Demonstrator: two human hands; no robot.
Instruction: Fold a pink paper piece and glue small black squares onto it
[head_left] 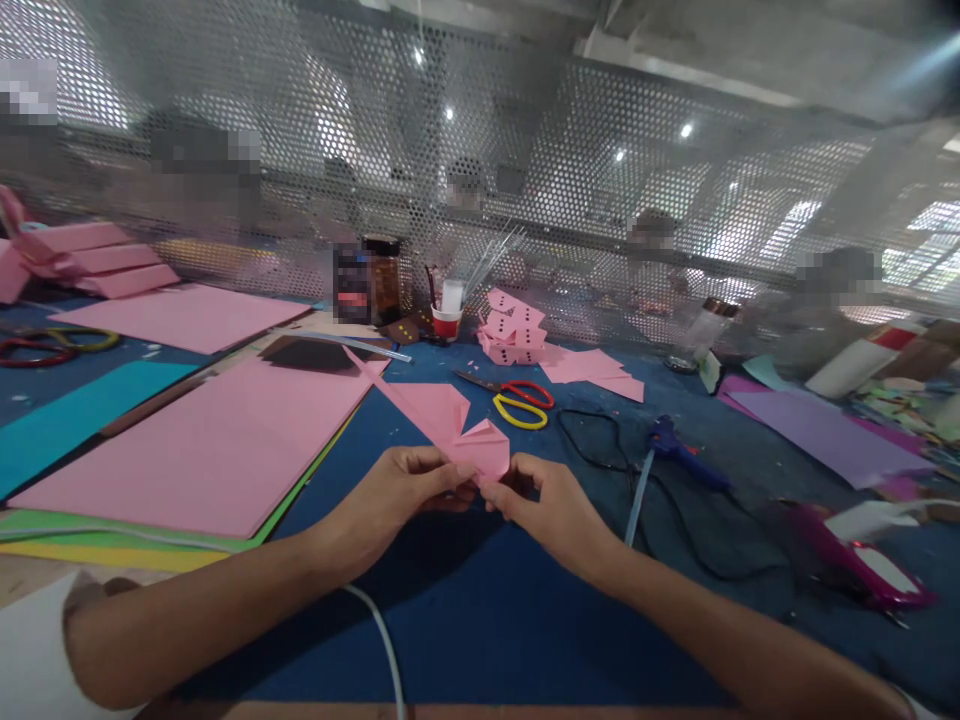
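A folded pink paper piece [442,415], with a long thin strip running up to the left, is held above the blue table mat [480,620]. My left hand [409,490] pinches its lower left edge. At the lower right edge, my right hand [536,495] is closed on the same paper, thumb and fingertips pressed together. Both hands' fingertips nearly meet. Beyond the paper lies a pair of scissors [521,400] with one red and one yellow handle.
Pink sheets [187,440] are stacked at left beside a teal sheet [97,410]. A blue glue gun [682,450] with its cord lies at right, near purple paper [832,430]. Folded pink pieces [514,330] and a red-white cup [447,320] stand before the perforated metal screen [540,160].
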